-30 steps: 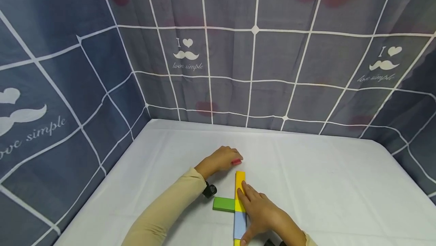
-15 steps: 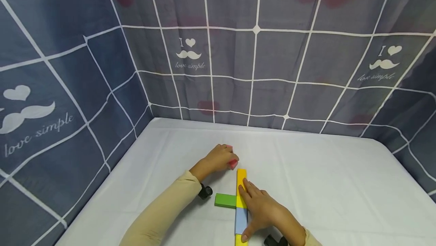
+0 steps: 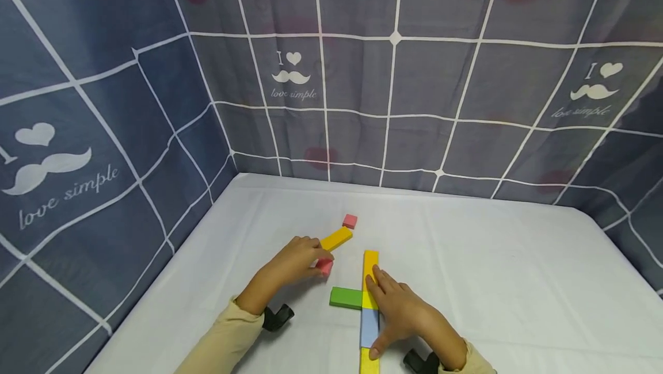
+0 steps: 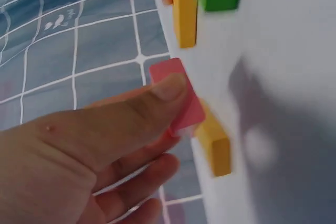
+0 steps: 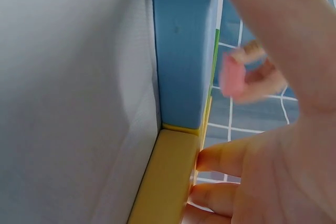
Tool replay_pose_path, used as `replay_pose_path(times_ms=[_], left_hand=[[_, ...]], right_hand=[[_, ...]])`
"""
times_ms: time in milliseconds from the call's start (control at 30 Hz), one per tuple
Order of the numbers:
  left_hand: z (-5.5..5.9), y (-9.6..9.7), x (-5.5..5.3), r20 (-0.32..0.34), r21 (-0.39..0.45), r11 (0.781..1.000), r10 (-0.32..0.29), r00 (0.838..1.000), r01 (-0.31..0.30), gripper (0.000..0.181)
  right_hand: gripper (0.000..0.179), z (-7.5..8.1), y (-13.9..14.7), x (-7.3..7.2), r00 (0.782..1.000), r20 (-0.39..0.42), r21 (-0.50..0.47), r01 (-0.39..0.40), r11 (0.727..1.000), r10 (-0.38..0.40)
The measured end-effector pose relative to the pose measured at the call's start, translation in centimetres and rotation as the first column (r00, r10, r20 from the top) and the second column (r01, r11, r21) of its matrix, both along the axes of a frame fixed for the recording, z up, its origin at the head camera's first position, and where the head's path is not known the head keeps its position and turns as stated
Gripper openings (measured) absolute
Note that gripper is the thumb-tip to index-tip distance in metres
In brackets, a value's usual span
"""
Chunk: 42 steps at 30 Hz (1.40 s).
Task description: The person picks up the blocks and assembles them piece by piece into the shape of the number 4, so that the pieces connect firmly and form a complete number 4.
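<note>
My left hand [image 3: 295, 262] pinches a small red block [image 4: 178, 98] between thumb and fingers, held up off the white table. Just beyond it lies a loose yellow block [image 3: 339, 237], slanted and partly hidden by the fingers. My right hand [image 3: 401, 313] rests along the right side of a straight row, its fingers extended and thumb spread. In that row stand a far yellow block [image 3: 370, 264], a light blue block [image 3: 369, 328] and a near yellow block [image 3: 369, 361]. A green block [image 3: 346, 297] sticks out to the left from the row.
Another small red block [image 3: 350, 221] lies behind the slanted yellow one. The white-covered table [image 3: 492, 282] extends on both sides of the row. Grey-blue checked curtains [image 3: 357, 75] close off the back and sides.
My left hand has moved left and nearer with the red block, uncovering the slanted yellow block and the other red block. My right hand stays beside the row.
</note>
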State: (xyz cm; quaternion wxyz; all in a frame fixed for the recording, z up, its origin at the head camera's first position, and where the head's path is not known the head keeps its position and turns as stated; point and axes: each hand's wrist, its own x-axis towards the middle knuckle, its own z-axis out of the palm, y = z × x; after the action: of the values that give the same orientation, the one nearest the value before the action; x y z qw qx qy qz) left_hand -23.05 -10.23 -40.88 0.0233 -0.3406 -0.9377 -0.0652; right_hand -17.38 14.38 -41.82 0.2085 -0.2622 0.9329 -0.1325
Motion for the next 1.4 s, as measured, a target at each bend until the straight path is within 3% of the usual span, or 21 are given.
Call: replay_pose_path(times_ms=[167, 433, 867, 1400], left_hand=[[-0.9, -0.7, 1.8, 0.035, -0.009, 0.999, -0.035, 0.999, 0.035, 0.027], [-0.4, -0.8, 2.7, 0.058, -0.025, 0.999, -0.030, 0.998, 0.032, 0.028], [-0.9, -0.2, 2.7, 0.132, -0.030, 0.999, -0.014, 0.991, 0.018, 0.030], [-0.9, -0.1, 3.1, 0.111, -0.036, 0.999, 0.001, 0.994, 0.003, 0.029]], right_hand=[[0.127, 0.0, 0.0, -0.1, 1.000, -0.002, 0.009, 0.006, 1.000, -0.006], [0.127, -0.2, 0.0, -0.2, 1.000, 0.008, -0.012, 0.008, 1.000, -0.008], [0.128, 0.0, 0.1, -0.1, 1.000, 0.005, -0.028, -0.001, 1.000, 0.002], [0.129, -0.1, -0.1, -0.1, 1.000, -0.002, -0.006, -0.007, 1.000, 0.007]])
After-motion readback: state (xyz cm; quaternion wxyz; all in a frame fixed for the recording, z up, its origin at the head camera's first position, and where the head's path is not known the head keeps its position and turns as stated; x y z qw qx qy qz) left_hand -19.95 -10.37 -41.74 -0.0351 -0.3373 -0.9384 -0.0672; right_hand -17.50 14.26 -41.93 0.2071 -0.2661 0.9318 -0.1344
